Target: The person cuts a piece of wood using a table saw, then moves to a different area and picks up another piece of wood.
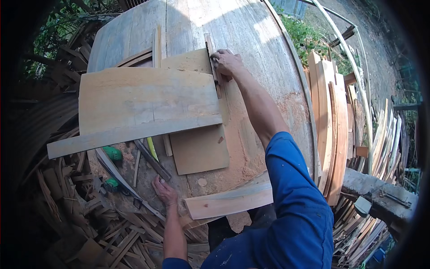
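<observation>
On the far part of the worktable, my right hand [227,62] is closed with its fingers curled over a narrow dark-edged wooden strip [208,41]. That strip stands against the right end of a wide pale board [148,96], near a thinner panel [190,61] partly hidden behind it. My left hand [165,192] is low at the near left, fingers parted and loosely bent beside the near end of a dark curved bar [153,160]. Whether the fingertips touch the bar is hard to tell. A pale lengthwise piece [134,131] runs along the wide board's near edge.
A square panel [200,151] lies under the wide board. A curved plank [230,200] sits at the table's near edge. Green-and-black tool parts [112,153] are at the left. Sawdust covers the worktable [264,134]. Stacked planks [333,134] stand right; scrap wood [116,237] is piled left.
</observation>
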The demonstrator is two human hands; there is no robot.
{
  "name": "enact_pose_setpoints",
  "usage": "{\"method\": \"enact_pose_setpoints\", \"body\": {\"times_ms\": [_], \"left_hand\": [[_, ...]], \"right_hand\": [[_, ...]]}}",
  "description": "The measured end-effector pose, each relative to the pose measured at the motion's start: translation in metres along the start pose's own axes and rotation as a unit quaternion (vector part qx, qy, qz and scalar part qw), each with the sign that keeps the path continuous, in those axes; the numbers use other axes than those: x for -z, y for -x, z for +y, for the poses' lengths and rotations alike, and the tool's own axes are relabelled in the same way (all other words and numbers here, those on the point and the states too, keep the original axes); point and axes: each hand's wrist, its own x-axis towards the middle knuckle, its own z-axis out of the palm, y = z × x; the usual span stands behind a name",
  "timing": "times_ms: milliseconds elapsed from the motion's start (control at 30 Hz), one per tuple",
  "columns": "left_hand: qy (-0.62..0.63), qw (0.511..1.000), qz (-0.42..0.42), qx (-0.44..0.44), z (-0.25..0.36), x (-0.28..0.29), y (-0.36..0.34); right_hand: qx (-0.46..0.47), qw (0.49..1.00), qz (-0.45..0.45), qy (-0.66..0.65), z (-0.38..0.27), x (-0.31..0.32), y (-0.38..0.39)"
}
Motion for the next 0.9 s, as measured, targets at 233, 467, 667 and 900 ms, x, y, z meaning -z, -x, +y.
{"method": "enact_pose_setpoints", "body": {"times_ms": [233,467,667,900], "left_hand": [[0.015,0.999,0.03,-0.016,0.009,-0.02,-0.032],[0.003,1.0,0.016,-0.016,0.007,-0.018,-0.031],[-0.005,0.999,0.023,-0.034,-0.001,-0.025,-0.029],[-0.011,0.999,0.017,-0.031,-0.002,-0.023,-0.029]], "right_hand": [[0.155,0.987,0.028,0.038,0.033,0.02,0.039],[0.095,0.993,0.059,0.045,0.015,0.013,0.118],[0.065,0.997,0.0,0.052,0.023,0.004,0.165],[-0.042,0.987,0.15,0.027,0.002,-0.002,0.207]]}}
